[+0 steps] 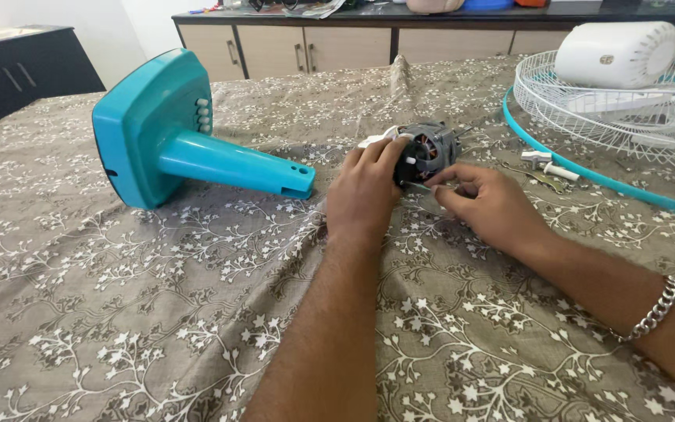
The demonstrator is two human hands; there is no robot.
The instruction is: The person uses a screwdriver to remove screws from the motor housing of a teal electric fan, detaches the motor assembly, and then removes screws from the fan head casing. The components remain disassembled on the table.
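Observation:
A small grey fan motor (430, 147) with copper windings lies on the patterned bedspread (158, 312). My left hand (365, 191) rests against the motor's near left side, fingers curled over it. My right hand (487, 205) is just right of the motor, fingertips pinched on a thin metal piece (425, 187) at the motor's base. A silver chain bracelet (654, 311) circles my right wrist. What the pinched piece is cannot be made out.
A teal fan base with its stem (177, 137) lies on its side at the left. A white wire fan guard with teal rim (611, 117) and a white motor cover (617, 53) lie at the right. Small white parts and screws (548, 166) sit nearby. Cabinets stand behind.

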